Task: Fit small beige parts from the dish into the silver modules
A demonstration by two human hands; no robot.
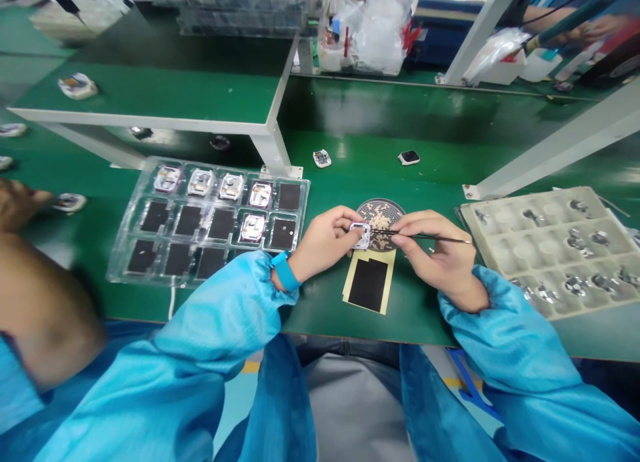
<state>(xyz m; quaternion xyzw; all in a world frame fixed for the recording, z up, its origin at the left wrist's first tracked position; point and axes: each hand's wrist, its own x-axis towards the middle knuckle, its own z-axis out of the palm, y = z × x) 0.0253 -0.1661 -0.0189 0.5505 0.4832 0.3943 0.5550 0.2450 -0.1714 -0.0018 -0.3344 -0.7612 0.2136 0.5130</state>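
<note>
Lying nearest on the green table (317, 305) is a black sheet (369, 283) on yellow backing (354, 265). Beyond it, the left hand (325, 239) pinches a small pale housing (361, 236) at the left edge of a dark disc (399, 211) strewn with tan bits (377, 217), while the right hand (437, 249) pinches dark tweezers (443, 238), their tips at the housing; whether they touch it I cannot tell. The step looks like fine tweezer work there, and the next move calls for a steady left grip and careful aim. Farther off sit an open pale case (322, 158) and a dark-faced case (409, 157).
</note>
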